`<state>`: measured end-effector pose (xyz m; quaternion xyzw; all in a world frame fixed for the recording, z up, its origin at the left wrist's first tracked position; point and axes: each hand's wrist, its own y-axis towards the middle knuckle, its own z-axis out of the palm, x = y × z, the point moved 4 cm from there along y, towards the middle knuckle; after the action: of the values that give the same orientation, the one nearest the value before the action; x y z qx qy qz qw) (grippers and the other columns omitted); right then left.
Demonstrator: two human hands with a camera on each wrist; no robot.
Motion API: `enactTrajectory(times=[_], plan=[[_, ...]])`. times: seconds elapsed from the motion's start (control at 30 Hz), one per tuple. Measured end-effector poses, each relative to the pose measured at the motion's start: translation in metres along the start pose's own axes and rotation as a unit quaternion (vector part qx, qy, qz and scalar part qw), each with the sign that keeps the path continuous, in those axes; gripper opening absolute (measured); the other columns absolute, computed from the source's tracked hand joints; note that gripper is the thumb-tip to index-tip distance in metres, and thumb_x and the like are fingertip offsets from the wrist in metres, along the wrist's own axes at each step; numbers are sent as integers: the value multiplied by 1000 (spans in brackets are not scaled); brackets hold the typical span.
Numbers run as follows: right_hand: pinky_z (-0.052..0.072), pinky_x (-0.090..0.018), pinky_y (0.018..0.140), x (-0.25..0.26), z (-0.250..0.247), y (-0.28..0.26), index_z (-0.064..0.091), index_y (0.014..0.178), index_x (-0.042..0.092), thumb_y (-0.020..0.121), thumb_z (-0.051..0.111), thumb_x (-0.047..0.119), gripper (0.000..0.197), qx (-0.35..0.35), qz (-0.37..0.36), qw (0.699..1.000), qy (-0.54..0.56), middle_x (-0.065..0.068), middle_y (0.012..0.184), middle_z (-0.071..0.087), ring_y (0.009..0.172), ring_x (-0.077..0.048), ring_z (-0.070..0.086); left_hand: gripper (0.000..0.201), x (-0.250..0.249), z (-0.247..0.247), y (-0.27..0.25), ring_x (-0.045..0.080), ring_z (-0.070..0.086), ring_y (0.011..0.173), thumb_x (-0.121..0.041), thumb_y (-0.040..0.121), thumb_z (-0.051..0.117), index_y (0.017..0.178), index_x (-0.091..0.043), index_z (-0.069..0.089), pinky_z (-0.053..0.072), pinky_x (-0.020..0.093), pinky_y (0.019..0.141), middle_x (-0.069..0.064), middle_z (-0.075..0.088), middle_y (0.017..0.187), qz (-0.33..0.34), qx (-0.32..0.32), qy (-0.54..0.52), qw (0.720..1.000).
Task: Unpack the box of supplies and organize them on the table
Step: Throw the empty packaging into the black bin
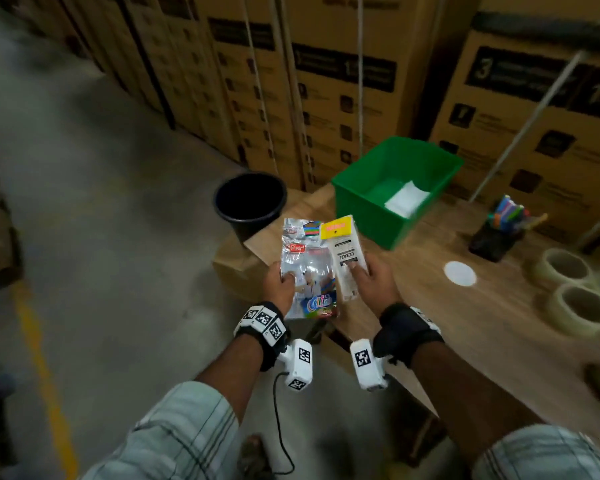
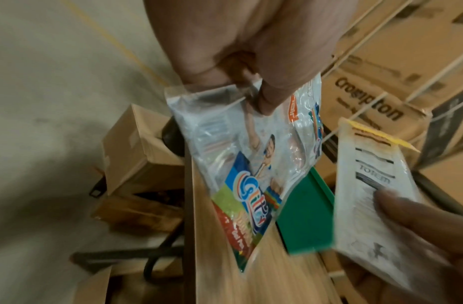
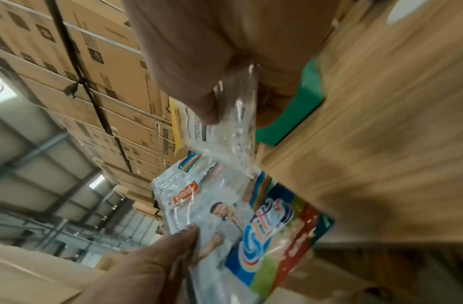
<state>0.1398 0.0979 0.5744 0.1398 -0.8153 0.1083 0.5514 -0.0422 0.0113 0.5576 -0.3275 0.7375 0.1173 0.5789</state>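
clear plastic, printed in blue, green and red, makes up the flair pen packet [image 1: 309,271] that the left hand [image 1: 280,284] pinches by its left edge, thumb on the front, long axis running away from the person, header end farthest. just beside it and overlapping its right edge, the right hand [image 1: 373,282] grips a narrow white totem packet [image 1: 343,252] with a yellow header, pointing the same way. both hang above the near-left corner of the wooden table [image 1: 465,323], in front of the green bin [image 1: 368,209]. stacked cartons [image 3: 116,82] behind read "crompton". smaller print on both packets is blurred, and their contents cannot be made out.
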Motion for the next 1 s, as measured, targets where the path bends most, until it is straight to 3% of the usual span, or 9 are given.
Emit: enactTrajectory(times=[0.1,0.17,0.23,0.3,0.4,0.53,0.67,0.77,1.0], plan=[[51,-18,59,39,72,33,63,101,5,93,55,5,11,63,24,996,53,-10,91,67,65,-2,62,23,2,-56,44,37,62,105,-2,94,48,114,1,59,51,45,93,22,65,113,-3,10,-43,999],[51,-12,59,55,112,51,62,108,0,94,54,4,17,82,47,994,63,-8,93,67,69,-2,63,23,1,-91,66,38,63,105,-5,96,47,116,-2,57,52,51,91,21,65,114,-11,19,-73,997],[57,-30,77,66,146,69,61,109,3,94,56,8,17,97,70,989,84,-13,106,69,86,-22,67,24,1,-126,87,38,64,104,-5,97,46,118,-1,56,54,49,88,20,65,115,-13,18,-99,995],[55,-46,83,77,174,84,59,106,5,91,59,8,15,102,80,988,83,-19,110,67,93,-32,66,25,2,-156,107,36,65,103,-7,97,47,119,-1,57,54,48,88,18,67,114,-14,14,-98,995],[54,-40,73,94,209,103,44,98,11,86,64,0,25,91,93,985,115,-19,107,64,88,-30,63,23,11,-184,139,34,67,99,-11,97,48,116,-8,61,53,52,90,14,69,109,-20,11,-92,996],[54,-46,87,105,240,134,54,112,6,90,61,4,23,126,112,980,106,-14,114,66,99,-31,64,20,19,-195,183,29,68,95,-19,96,49,110,-15,61,54,52,88,8,70,105,-22,16,-62,998],[54,-32,74,104,251,182,60,114,0,95,54,6,21,100,94,989,59,-9,105,65,94,-26,64,19,14,-193,229,26,67,95,-21,96,49,111,-15,58,54,45,88,6,69,105,8,20,28,999],[54,-41,85,103,254,231,62,108,2,93,55,6,17,47,53,997,9,-13,102,67,96,-30,64,28,7,-194,273,27,63,105,-19,95,49,121,-10,55,50,37,92,9,66,115,51,15,159,986],[53,-42,81,105,257,331,59,107,9,91,51,16,19,-23,-10,974,-224,-15,107,66,98,-35,63,40,2,-171,368,31,51,118,-26,93,47,132,-15,47,43,40,100,10,53,131,112,81,420,897]])
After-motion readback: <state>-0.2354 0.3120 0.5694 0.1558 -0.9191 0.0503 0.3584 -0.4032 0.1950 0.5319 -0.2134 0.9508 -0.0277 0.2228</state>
